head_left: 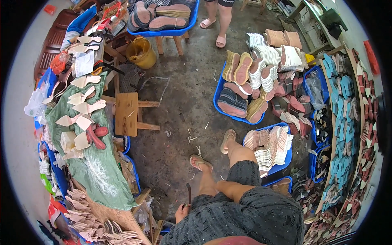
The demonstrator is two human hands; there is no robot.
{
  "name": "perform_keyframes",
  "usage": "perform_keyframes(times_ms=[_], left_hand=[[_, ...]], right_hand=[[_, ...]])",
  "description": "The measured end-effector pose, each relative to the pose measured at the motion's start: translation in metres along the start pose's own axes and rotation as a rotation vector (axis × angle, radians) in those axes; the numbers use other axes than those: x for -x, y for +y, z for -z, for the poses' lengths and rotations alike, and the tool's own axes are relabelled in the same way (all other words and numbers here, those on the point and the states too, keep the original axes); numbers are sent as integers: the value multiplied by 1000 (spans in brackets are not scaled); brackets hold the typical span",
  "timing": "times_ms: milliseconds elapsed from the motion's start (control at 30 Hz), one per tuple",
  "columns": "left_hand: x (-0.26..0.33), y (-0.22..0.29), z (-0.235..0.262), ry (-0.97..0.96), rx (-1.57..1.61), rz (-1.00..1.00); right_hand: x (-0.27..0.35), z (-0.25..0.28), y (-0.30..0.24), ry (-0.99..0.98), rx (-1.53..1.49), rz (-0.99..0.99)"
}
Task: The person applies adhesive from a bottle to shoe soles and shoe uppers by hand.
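My left hand (182,212) hangs low beside my dark skirt, its fingers curled round a thin dark curved strip (188,192) that sticks up from the fist. I cannot make out whether the strip is a tool or a piece of material. My right hand does not show. Left of me, a bench covered by a green cloth (96,167) carries pale heeled shoe soles (84,107) and a pair of red soles (97,139). Stacks of beige sole pieces (83,210) lie at its near end.
A wooden stool (126,114) stands beside the bench, with a yellow bucket (141,53) beyond. Blue crates of stacked soles (241,102) sit on the floor at right. Racks of soles (341,122) line the right side. Another person's feet (221,41) are at the far end.
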State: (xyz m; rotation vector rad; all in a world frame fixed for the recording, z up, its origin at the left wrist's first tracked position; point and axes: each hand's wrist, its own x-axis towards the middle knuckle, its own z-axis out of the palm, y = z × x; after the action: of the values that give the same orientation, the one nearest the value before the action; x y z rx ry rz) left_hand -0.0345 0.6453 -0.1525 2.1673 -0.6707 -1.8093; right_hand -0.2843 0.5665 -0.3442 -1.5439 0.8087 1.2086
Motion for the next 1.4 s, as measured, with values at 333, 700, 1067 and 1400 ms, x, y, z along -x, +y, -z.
perform_keyframes(times_ms=[333, 700, 1067, 1400], left_hand=[[30, 38, -23, 125, 15, -16], [41, 43, -33, 137, -11, 21], [9, 0, -31, 71, -18, -144], [23, 37, -39, 96, -131, -172]], right_hand=[[21, -7, -1, -42, 94, 79], [-19, -29, 14, -52, 19, 25], [14, -23, 23, 17, 203, 205], [-33, -17, -11, 45, 157, 204]])
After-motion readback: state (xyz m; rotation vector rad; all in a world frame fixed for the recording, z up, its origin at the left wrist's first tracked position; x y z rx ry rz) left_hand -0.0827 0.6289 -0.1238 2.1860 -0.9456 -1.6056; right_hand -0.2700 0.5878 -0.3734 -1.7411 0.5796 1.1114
